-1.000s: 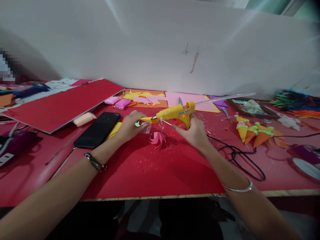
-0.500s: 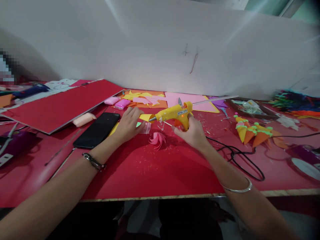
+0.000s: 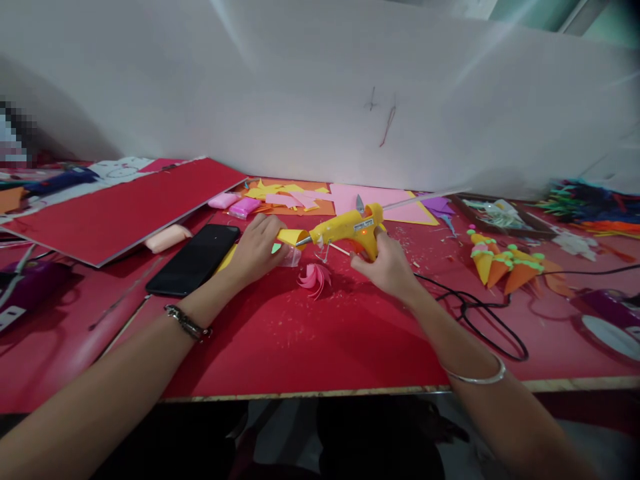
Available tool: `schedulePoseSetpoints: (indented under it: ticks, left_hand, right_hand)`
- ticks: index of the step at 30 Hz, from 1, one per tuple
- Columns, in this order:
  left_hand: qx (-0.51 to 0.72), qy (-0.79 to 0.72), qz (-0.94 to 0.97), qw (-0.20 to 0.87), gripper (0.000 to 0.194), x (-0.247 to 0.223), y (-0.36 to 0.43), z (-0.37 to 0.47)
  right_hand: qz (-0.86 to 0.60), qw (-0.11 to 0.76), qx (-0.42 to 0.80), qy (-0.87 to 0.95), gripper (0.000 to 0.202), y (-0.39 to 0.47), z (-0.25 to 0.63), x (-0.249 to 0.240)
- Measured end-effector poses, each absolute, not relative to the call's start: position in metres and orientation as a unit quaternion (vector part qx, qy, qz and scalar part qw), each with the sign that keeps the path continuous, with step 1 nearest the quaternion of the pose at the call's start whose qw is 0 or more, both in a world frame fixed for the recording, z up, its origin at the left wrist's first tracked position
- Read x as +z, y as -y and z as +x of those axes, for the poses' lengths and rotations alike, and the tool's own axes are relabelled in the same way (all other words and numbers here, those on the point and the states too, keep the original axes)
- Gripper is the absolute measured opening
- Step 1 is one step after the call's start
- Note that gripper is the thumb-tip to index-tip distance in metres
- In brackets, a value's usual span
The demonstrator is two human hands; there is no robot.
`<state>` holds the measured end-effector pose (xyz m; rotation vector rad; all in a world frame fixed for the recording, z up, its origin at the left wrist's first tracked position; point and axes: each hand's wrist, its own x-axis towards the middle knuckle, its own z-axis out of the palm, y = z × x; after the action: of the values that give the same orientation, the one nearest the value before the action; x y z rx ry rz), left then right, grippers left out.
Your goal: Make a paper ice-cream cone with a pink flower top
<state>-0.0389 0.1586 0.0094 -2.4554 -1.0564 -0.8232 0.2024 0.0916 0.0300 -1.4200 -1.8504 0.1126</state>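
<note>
My right hand (image 3: 384, 261) is closed round the handle of a yellow glue gun (image 3: 345, 228), whose small light glows orange. A clear glue stick (image 3: 425, 199) juts from its back end. My left hand (image 3: 261, 247) grips a rolled yellow paper piece (image 3: 293, 236), with the gun's metal nozzle at the roll's open end. I cannot tell whether the nozzle touches the paper. Below the nozzle, a pink paper flower (image 3: 315, 280) with curled petals lies on the red table (image 3: 320, 360).
A black phone (image 3: 195, 260) lies left of my left hand, near a tilted red board (image 3: 130, 207). Paper scraps (image 3: 290, 193) lie behind. To the right are yellow and orange cones (image 3: 500, 263) and a looped black cord (image 3: 480, 313).
My right hand and the glue gun have shifted very slightly, the nozzle staying at the yellow paper. My left hand has barely moved.
</note>
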Motion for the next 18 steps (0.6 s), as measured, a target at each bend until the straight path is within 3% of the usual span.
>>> schedulePoseSetpoints:
  ticks: [18]
  left_hand:
    - [-0.273,0.414,-0.855,0.152,0.009,0.009,-0.158,-0.038]
  right_hand:
    - [-0.589,0.346,-0.007,0.731,0.019,-0.093,0.213,0.035]
